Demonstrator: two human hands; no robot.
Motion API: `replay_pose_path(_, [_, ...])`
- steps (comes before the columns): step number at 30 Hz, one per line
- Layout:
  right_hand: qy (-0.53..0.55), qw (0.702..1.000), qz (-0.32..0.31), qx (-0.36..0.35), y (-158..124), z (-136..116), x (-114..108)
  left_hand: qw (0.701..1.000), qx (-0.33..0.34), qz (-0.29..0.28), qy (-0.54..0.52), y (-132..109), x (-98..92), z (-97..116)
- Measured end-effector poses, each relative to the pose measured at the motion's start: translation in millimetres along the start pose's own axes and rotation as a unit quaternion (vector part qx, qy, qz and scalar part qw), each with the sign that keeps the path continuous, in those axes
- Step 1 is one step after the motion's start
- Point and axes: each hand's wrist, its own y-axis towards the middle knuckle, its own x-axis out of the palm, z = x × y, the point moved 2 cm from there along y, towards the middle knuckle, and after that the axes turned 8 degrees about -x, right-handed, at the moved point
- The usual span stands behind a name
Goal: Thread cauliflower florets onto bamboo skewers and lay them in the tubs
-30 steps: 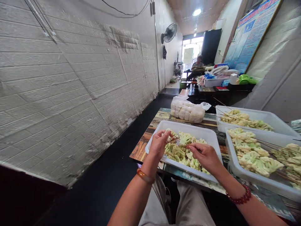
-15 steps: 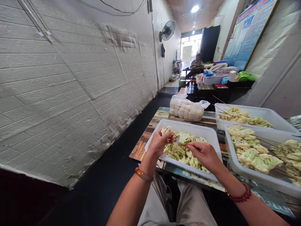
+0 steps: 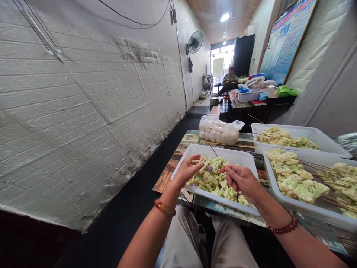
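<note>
A white tray [image 3: 245,158] of loose cauliflower florets [image 3: 212,180] sits on the table in front of me. My left hand [image 3: 186,171] pinches a floret [image 3: 203,162] over the tray's left part. My right hand [image 3: 242,180] is closed on a thin bamboo skewer [image 3: 214,150], whose far end points up and left past the floret. The two hands are close together above the tray.
Two more white tubs [image 3: 306,206] [image 3: 320,137] of skewered cauliflower stand to the right. A plastic bag of pale pieces [image 3: 220,131] lies behind the tray. A white brick wall [image 3: 83,111] runs along the left. A person sits at a far table [image 3: 228,76].
The skewer has swung from lying low between the hands to pointing up and left. My left hand has lifted a floret toward it. The camera view shifted slightly right.
</note>
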Motion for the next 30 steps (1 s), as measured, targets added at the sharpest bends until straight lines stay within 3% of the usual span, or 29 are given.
replay_pose_path(3, [0.002,1.000,-0.004,0.004,-0.6,-1.0,-0.3,0.999,0.012,-0.041,-0.003,-2.3,20.2,-1.1])
replay_pose_path(6, [-0.010,1.000,-0.016,-0.002,-0.9,-2.0,0.7,0.989,-0.014,-0.124,-0.078,-5.7,40.2,-2.4])
replay_pose_path(8, [-0.018,1.000,-0.024,-0.007,-0.8,-2.9,1.5,0.980,-0.039,-0.150,-0.125,-7.0,50.6,-4.7])
replay_pose_path(15, [-0.042,0.999,-0.017,-0.020,2.1,-3.3,1.1,0.982,-0.018,-0.122,-0.140,-6.5,64.5,-5.8])
replay_pose_path(20, [-0.087,0.995,-0.032,-0.026,0.7,-2.8,2.1,0.983,0.012,-0.012,-0.183,3.7,43.3,4.3])
replay_pose_path(26, [-0.141,0.988,-0.039,-0.042,-0.6,0.8,2.6,0.943,0.088,0.142,-0.287,12.5,-19.3,32.5])
replay_pose_path(28, [-0.153,0.987,-0.005,-0.043,1.1,4.6,0.5,0.950,0.067,0.115,-0.281,7.7,-25.6,34.8])
replay_pose_path(30, [-0.190,0.980,0.018,-0.051,3.4,7.6,-2.1,0.964,0.019,0.038,-0.262,0.5,-18.4,29.6])
